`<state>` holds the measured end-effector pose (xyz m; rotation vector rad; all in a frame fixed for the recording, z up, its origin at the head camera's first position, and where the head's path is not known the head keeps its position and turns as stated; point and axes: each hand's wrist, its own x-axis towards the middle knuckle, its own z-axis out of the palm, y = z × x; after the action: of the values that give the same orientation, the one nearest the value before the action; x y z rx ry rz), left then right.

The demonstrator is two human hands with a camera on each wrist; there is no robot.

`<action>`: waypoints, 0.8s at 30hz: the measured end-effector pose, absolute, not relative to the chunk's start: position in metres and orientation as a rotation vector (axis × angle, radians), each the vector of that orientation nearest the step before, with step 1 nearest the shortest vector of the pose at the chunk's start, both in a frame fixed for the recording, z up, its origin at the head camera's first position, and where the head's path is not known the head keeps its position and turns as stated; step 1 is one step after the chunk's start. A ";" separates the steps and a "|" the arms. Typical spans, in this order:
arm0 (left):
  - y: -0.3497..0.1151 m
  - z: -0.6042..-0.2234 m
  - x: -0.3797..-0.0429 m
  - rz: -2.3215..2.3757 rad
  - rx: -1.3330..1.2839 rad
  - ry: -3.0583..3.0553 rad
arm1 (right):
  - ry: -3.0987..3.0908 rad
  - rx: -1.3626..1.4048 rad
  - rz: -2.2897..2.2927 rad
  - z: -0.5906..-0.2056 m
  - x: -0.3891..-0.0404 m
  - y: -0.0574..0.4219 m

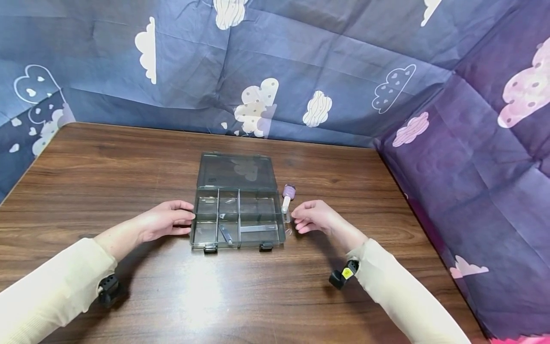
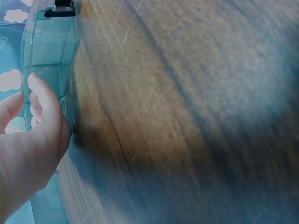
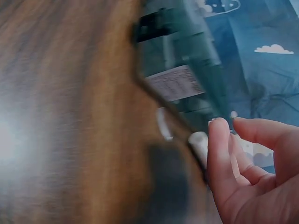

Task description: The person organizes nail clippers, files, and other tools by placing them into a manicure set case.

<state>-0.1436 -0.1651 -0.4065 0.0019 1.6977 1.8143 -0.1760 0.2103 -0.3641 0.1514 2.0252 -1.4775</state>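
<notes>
A see-through grey divided box [image 1: 208,215] lies with its lid [image 1: 236,169] folded back. A slim grey strip [image 1: 259,229] and a small metal tool like a nail clipper [image 1: 225,233] lie in its front compartments. My left hand [image 1: 165,220] rests its fingertips against the box's left wall [image 2: 46,49]. Beside the right wall, my right hand [image 1: 318,219] has bent fingers, thumb and forefinger tips close together; whether something tiny is between them is unclear. Near those fingertips are a purple nail polish bottle [image 1: 289,192] with a white cap [image 3: 198,143] and a curved clear sliver [image 3: 164,124].
The box stands on a brown wooden table [image 1: 129,162]. Two black latches, the left latch [image 1: 210,249] and right latch [image 1: 266,246], stick out at its front. A printed label [image 3: 175,84] is on the right wall. Cloud-patterned cloth [image 1: 185,95] hangs behind and right.
</notes>
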 end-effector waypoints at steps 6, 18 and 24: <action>-0.165 -0.405 -0.144 1.804 -0.003 1.704 | 2.004 0.179 -1.477 -0.377 -0.171 0.213; -0.165 -0.403 -0.144 1.797 -0.002 1.704 | 2.076 0.181 -1.384 -0.391 -0.165 0.213; -0.164 -0.402 -0.143 1.794 0.001 1.703 | 2.229 0.146 -1.267 -0.390 -0.161 0.204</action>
<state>-0.1430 -0.1641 -0.4022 0.0009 1.7026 1.7942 -0.1606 0.2038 -0.3903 0.1462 2.2290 -1.2666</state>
